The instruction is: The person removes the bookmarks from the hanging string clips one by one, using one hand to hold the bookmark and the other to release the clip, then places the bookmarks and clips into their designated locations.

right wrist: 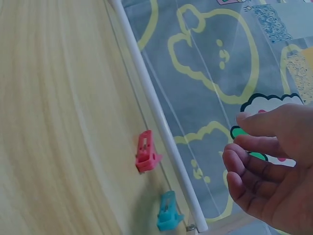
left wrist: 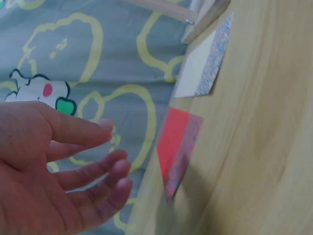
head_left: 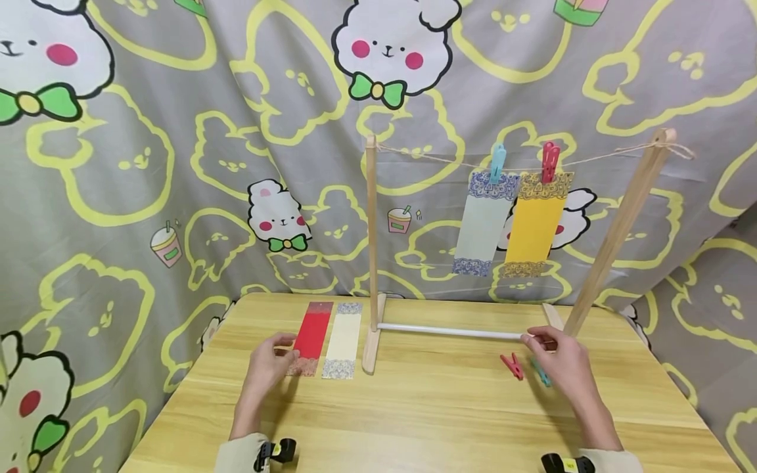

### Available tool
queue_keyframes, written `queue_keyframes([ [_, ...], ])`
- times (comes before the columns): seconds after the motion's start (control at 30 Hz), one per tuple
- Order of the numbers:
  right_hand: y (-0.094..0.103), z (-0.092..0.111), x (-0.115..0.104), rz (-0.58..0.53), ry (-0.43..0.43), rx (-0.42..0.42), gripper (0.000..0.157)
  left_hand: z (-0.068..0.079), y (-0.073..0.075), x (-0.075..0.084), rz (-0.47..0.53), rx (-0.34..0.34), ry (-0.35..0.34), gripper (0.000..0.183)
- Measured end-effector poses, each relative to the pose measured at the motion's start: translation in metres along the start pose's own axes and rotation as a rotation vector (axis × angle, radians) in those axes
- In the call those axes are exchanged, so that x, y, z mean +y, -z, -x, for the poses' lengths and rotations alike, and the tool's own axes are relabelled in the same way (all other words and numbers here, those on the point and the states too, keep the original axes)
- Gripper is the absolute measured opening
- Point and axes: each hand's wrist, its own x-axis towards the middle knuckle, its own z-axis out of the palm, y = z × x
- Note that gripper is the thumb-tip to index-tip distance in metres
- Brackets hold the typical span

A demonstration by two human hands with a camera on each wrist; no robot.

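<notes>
A red rectangular paper card with lace-patterned ends [head_left: 313, 333] is lying flat on the wood-grain tabletop [head_left: 408, 414], just left of a cream lace-ended card [head_left: 342, 338]. The left hand [head_left: 272, 361] is hovering beside it, its grip relaxed and holding nothing; because the card is thin and flat, a hasty pinch could be sliding or creasing it. The right hand [head_left: 558, 358] is hanging with its grip loose and empty, near a teal plastic clothespin [head_left: 543, 376] and a red plastic clothespin [head_left: 512, 366]; a low reach there could be bumping the white rod [head_left: 449, 331] and jolting the wooden stand [head_left: 372, 236], setting the hung pale-blue card [head_left: 483, 223] and yellow card [head_left: 537, 226] swinging on the sagging twine [head_left: 426, 156]. The stand's left foot is crowding the cream card, and a grey patterned curtain [head_left: 331, 164] is bounding the far edge; bare tabletop is spreading between the hands and nearer the person.
</notes>
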Motion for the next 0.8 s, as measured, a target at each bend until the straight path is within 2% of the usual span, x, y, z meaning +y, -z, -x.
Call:
queue_keyframes([
  [0.13,0.007,-0.001,0.001,-0.001,0.001,0.024,0.031,-0.003,-0.001,0.01,0.044,0.04,-0.045,0.03],
  [0.37,0.016,-0.002,0.003,-0.044,0.003,0.05,0.029,-0.002,-0.004,0.023,0.079,0.089,-0.086,0.026],
  [0.63,0.019,-0.002,0.003,-0.084,0.011,0.085,0.029,0.0,-0.006,0.031,0.187,0.078,-0.178,0.025],
  [0.8,0.021,-0.005,-0.003,-0.117,0.024,0.122,0.027,0.002,-0.01,0.036,0.24,0.061,-0.168,0.026],
])
